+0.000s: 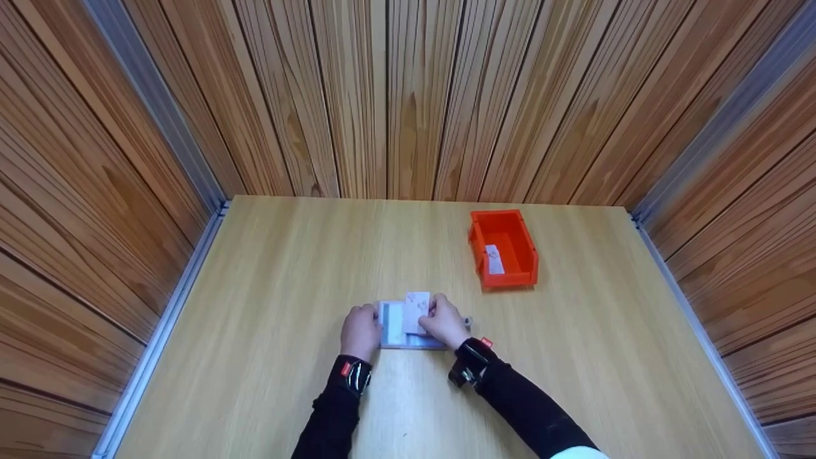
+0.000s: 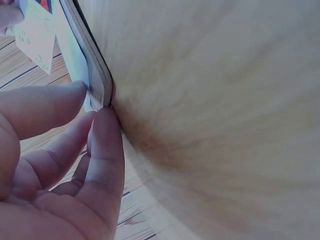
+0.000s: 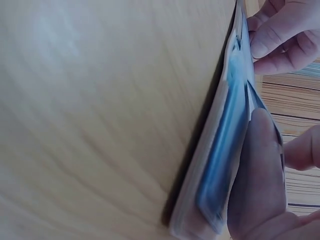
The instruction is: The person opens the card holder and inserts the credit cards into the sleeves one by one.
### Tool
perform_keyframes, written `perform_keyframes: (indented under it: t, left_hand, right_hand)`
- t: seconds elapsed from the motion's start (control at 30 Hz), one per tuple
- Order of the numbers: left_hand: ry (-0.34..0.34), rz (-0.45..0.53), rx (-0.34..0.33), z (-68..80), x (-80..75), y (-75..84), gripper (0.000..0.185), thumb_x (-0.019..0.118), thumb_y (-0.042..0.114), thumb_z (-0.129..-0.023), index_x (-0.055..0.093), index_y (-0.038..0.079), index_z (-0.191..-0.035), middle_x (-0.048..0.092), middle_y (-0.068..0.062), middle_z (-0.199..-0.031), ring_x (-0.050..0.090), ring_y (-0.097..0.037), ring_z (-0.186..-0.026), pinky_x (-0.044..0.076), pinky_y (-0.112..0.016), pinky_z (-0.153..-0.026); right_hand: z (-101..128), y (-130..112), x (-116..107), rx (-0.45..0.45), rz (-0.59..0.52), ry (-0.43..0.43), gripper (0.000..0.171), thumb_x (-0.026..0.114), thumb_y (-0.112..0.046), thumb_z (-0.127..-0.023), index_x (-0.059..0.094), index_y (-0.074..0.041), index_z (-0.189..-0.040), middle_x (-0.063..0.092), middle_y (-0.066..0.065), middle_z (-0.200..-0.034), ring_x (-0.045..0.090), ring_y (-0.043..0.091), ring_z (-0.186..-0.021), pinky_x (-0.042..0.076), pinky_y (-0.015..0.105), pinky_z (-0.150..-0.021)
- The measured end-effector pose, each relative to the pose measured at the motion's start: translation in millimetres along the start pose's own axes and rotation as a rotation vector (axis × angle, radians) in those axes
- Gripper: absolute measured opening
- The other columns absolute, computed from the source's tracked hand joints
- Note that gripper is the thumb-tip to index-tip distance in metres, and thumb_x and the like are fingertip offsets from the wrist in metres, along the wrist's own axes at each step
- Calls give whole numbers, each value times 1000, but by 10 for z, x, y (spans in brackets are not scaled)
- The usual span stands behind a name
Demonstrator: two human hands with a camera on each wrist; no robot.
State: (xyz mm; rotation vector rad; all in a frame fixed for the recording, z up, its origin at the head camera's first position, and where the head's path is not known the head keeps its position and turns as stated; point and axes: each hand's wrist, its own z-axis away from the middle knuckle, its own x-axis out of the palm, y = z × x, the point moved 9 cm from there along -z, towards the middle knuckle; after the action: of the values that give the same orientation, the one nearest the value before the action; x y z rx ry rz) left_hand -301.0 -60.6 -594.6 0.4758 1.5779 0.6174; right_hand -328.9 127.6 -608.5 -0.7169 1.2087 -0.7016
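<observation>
Left hand: pinching edge of apparent booklet | right hand: angled inward, pinching white card over it

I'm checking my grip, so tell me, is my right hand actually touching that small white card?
Touching. The head view shows it: the right hand pinches the small white card at its right edge, with the thumb on its face.

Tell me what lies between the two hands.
In the head view, a flat bluish item, with a pale card over it, pinched by the right hand.
</observation>
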Motion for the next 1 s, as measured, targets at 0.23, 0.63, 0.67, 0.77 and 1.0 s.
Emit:
perform_keyframes:
  t: [0.23,0.63,0.67,0.77,1.0]
  left_hand:
    - [14,9,18,3,-27,15,10,71,-4,-80,66,-1,-88,59,-11,-82,59,-28,-78,49,-43,-70]
    - [45,-5,65,13,-38,36,7,70,-4,-78,65,-1,-83,59,-12,-78,59,-31,-76,48,-45,-69]
    - [52,-7,74,13,-42,40,7,70,-4,-78,65,-1,-82,59,-12,-77,59,-31,-76,48,-45,-68]
    - [59,-3,82,14,-44,43,7,70,-4,-77,65,-1,-81,59,-13,-77,59,-32,-75,48,-46,-68]
    - [47,3,69,9,-38,36,8,70,-5,-78,65,-1,-83,58,-12,-78,58,-31,-76,48,-45,-68]
  right_hand:
    - [5,16,18,16,1,-6,26,66,-2,-78,45,-7,-94,48,4,-80,49,18,-72,39,28,-60]
    - [10,-2,14,-15,48,11,25,66,-3,-75,47,-6,-91,52,2,-76,55,16,-66,43,27,-58]
    - [11,-6,10,-23,59,15,26,66,-3,-74,48,-5,-92,52,3,-77,56,17,-67,44,27,-59]
    - [9,0,8,-24,71,10,31,67,-4,-73,50,-3,-98,54,4,-82,56,19,-74,45,29,-63]
    - [21,16,54,24,36,-54,35,69,-2,-76,50,1,-105,55,8,-86,57,21,-75,50,28,-59]
